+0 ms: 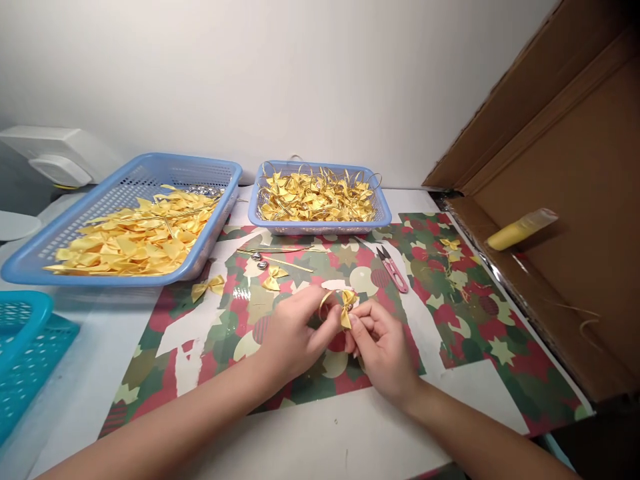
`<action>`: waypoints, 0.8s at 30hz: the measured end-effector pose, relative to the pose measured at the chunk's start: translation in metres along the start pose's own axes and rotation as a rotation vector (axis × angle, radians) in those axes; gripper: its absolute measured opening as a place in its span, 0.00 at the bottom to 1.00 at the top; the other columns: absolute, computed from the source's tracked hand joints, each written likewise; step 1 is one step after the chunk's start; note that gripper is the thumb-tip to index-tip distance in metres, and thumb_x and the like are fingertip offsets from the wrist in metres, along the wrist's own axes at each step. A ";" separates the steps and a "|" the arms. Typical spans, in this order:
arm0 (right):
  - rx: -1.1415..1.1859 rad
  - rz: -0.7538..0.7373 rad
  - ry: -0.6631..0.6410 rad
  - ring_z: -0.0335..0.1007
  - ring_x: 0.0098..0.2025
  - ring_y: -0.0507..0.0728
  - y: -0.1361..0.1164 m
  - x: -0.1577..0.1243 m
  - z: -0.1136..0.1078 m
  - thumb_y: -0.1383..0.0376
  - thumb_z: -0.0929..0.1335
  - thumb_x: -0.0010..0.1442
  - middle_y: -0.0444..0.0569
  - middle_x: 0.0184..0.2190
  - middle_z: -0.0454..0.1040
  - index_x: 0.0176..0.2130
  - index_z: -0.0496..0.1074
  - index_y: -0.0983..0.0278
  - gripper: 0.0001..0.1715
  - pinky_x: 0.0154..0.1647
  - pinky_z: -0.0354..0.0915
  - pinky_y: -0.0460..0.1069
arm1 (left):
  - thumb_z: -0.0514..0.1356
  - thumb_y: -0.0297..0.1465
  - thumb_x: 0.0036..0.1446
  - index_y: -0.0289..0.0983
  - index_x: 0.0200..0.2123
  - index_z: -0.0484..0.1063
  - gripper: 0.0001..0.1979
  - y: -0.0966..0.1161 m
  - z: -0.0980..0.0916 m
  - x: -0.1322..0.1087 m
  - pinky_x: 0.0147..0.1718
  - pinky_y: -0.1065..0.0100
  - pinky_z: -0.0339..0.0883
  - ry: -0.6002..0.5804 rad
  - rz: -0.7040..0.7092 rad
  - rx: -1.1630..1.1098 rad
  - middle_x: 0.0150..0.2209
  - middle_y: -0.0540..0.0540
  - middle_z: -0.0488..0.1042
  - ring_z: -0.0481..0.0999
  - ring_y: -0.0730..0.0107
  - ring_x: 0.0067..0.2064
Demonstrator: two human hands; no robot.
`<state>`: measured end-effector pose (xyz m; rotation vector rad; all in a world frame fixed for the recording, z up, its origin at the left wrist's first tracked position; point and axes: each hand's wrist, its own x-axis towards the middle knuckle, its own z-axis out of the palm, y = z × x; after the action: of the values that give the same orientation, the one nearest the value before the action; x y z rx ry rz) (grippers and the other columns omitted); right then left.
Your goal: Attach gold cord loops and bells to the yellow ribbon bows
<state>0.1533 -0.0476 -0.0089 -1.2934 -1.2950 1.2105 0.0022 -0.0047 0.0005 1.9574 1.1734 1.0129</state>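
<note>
Both my hands meet over the patterned paper mat (450,313) and pinch one small yellow satin bow (347,308) with a gold cord loop on it. My left hand (295,333) grips the loop side with thumb and fingers closed. My right hand (383,347) pinches the bow's lower tail. Two loose bows (208,287) (274,277) lie on the mat to the left, near gold cord pieces (280,257) and small silver bells (259,261).
A large blue basket (60,260) of plain yellow bows stands at the left. A smaller blue basket (385,217) of looped bows sits behind. Pink thread snips (394,269) lie right of centre. An open cardboard box (575,220) with a yellow tube (520,229) fills the right. A teal basket (25,353) sits at the far left.
</note>
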 end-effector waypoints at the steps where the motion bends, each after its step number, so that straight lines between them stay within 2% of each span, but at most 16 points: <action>1: -0.005 -0.010 0.006 0.60 0.18 0.48 0.000 0.000 0.000 0.57 0.63 0.66 0.39 0.17 0.67 0.31 0.63 0.62 0.15 0.19 0.57 0.43 | 0.55 0.31 0.59 0.37 0.28 0.66 0.08 0.003 -0.001 0.001 0.26 0.70 0.63 -0.027 -0.121 -0.120 0.24 0.50 0.69 0.68 0.73 0.25; 4: -0.026 -0.049 0.030 0.63 0.19 0.49 0.000 0.002 -0.002 0.57 0.63 0.66 0.41 0.18 0.69 0.31 0.64 0.62 0.14 0.19 0.59 0.43 | 0.57 0.36 0.58 0.36 0.29 0.67 0.10 0.010 -0.004 0.006 0.25 0.71 0.66 -0.189 -0.482 -0.497 0.23 0.50 0.72 0.71 0.73 0.24; 7: -0.066 -0.107 0.045 0.68 0.21 0.50 0.000 0.002 -0.004 0.60 0.63 0.66 0.43 0.20 0.72 0.31 0.65 0.62 0.12 0.21 0.63 0.44 | 0.61 0.38 0.55 0.35 0.27 0.69 0.12 0.014 -0.006 0.010 0.26 0.72 0.67 -0.283 -0.626 -0.689 0.21 0.50 0.73 0.72 0.74 0.24; 10: -0.126 -0.178 0.059 0.71 0.24 0.51 -0.002 0.004 -0.006 0.64 0.64 0.65 0.44 0.23 0.74 0.31 0.67 0.62 0.10 0.24 0.66 0.45 | 0.64 0.38 0.52 0.34 0.25 0.71 0.12 0.015 -0.007 0.011 0.26 0.73 0.66 -0.262 -0.659 -0.769 0.20 0.50 0.72 0.70 0.76 0.24; 13: -0.187 -0.218 0.078 0.68 0.22 0.50 -0.003 0.005 -0.007 0.66 0.65 0.64 0.44 0.23 0.74 0.31 0.69 0.62 0.09 0.22 0.64 0.45 | 0.65 0.38 0.51 0.34 0.25 0.72 0.13 0.013 -0.007 0.011 0.26 0.73 0.65 -0.250 -0.679 -0.802 0.21 0.50 0.71 0.68 0.77 0.24; 18: -0.219 -0.214 0.077 0.68 0.22 0.51 -0.004 0.006 -0.007 0.66 0.65 0.63 0.44 0.22 0.73 0.30 0.69 0.62 0.10 0.23 0.63 0.46 | 0.64 0.38 0.51 0.35 0.24 0.72 0.12 0.009 -0.007 0.011 0.25 0.71 0.64 -0.244 -0.641 -0.751 0.22 0.51 0.69 0.66 0.76 0.24; 24: -0.140 -0.173 0.078 0.69 0.23 0.51 -0.001 0.008 -0.004 0.65 0.65 0.63 0.43 0.21 0.73 0.30 0.69 0.62 0.10 0.24 0.65 0.45 | 0.64 0.35 0.51 0.36 0.20 0.66 0.14 0.008 -0.005 0.013 0.25 0.73 0.62 -0.260 -0.592 -0.684 0.18 0.53 0.66 0.64 0.77 0.23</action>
<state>0.1565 -0.0394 -0.0081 -1.2853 -1.4240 0.9541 0.0048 0.0040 0.0138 1.0712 0.9891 0.6844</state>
